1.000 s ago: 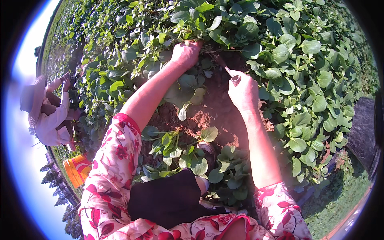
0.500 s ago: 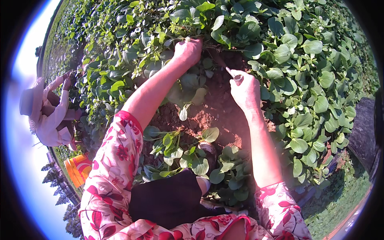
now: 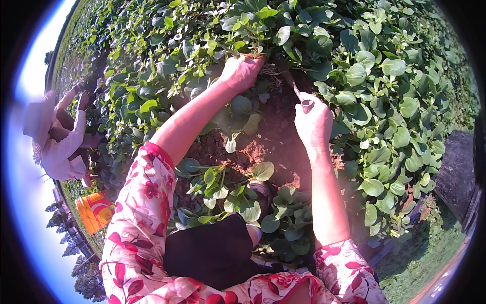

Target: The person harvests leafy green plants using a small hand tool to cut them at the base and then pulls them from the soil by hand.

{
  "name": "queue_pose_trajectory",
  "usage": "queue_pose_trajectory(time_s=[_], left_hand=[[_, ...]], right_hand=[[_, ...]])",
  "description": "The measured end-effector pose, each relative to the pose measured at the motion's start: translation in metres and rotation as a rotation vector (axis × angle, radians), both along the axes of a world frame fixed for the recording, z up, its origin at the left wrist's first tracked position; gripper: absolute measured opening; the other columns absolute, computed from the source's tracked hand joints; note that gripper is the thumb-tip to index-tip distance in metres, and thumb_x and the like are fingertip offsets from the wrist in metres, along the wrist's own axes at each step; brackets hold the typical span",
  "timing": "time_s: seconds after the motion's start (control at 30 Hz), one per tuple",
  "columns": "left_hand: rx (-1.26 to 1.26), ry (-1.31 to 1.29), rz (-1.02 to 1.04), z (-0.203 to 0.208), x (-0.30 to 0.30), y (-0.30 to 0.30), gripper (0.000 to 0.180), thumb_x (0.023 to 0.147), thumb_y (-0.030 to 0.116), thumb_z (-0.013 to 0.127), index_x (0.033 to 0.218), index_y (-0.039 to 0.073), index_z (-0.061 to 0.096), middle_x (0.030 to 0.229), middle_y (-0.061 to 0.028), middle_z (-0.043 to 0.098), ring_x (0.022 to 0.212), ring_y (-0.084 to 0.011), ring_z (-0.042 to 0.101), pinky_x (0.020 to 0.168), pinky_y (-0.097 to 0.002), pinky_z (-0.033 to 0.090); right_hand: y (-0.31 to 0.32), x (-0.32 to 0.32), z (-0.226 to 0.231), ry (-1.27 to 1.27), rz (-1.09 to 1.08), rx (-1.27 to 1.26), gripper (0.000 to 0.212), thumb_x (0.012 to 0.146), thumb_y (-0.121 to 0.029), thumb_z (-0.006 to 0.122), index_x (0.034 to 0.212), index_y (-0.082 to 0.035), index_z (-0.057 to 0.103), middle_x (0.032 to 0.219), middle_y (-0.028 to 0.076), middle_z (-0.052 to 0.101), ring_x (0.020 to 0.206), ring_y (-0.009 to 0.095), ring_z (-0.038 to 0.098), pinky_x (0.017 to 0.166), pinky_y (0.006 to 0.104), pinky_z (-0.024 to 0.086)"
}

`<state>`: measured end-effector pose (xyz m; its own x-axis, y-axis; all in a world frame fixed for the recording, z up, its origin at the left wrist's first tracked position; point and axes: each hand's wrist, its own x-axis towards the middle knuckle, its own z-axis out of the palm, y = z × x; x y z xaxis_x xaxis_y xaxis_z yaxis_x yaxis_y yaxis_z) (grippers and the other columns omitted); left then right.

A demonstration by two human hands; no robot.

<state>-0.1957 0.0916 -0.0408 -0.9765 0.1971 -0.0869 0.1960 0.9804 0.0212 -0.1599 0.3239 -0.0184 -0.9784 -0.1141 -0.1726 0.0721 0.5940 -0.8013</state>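
Note:
My left hand (image 3: 242, 72) is closed round the base of a leafy green plant (image 3: 246, 43) at the top middle. Pale stringy roots (image 3: 271, 75) hang just right of its fingers. My right hand (image 3: 313, 121) grips a hand tool (image 3: 293, 85) by its handle, whose round end shows above the fist. The tool's thin metal shank slants up and left to a blade close to the roots; the blade's full shape is hidden among soil and leaves. Bare reddish soil (image 3: 276, 137) lies between my forearms.
Loose leafy plants (image 3: 223, 190) lie near my shoe (image 3: 259, 195). Dense broad-leaved plants (image 3: 385, 111) grow ahead and to the right. A person in a hat (image 3: 58, 137) crouches at far left, with an orange-yellow bucket (image 3: 94, 212) nearer me. A dark container (image 3: 458, 167) stands at far right.
My left hand has shifted slightly right and down with the plant, and its roots now show more. My right hand has moved slightly right and down with the tool.

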Motion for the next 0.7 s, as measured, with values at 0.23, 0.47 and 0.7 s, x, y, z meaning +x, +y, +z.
queue_pose_trajectory(time_s=[0.23,0.47,0.7], left_hand=[[-0.05,-0.287,0.113,0.0,-0.041,0.014,0.036,0.079,0.01,0.057,0.115,0.007,0.058,0.1,-0.0195,0.068,0.094,-0.0334,0.067,0.076,-0.0443,0.055],[0.123,-0.179,0.121,-0.013,-0.06,0.024,0.026,0.085,0.021,0.052,0.096,0.0,0.062,0.097,-0.0218,0.067,0.085,-0.0329,0.067,0.073,-0.0425,0.053],[0.181,-0.306,0.362,-0.014,-0.065,0.036,0.033,0.081,0.02,0.054,0.11,0.007,0.065,0.109,-0.0186,0.067,0.102,-0.0339,0.065,0.086,-0.0435,0.052]], right_hand=[[-0.026,0.011,0.029,-0.027,0.02,0.138,0.023,0.081,-0.016,0.068,0.104,-0.013,0.07,0.085,0.014,0.07,0.082,0.032,0.068,0.074,0.0402,0.053],[-0.058,0.019,-0.014,-0.159,-0.02,-0.144,0.051,0.072,-0.018,0.072,0.12,-0.004,0.062,0.082,0.013,0.07,0.08,0.028,0.069,0.077,0.037,0.052],[-0.072,0.037,-0.049,0.022,-0.137,-0.108,0.047,0.074,-0.013,0.062,0.12,-0.001,0.06,0.084,0.018,0.069,0.081,0.032,0.069,0.077,0.0401,0.052]])
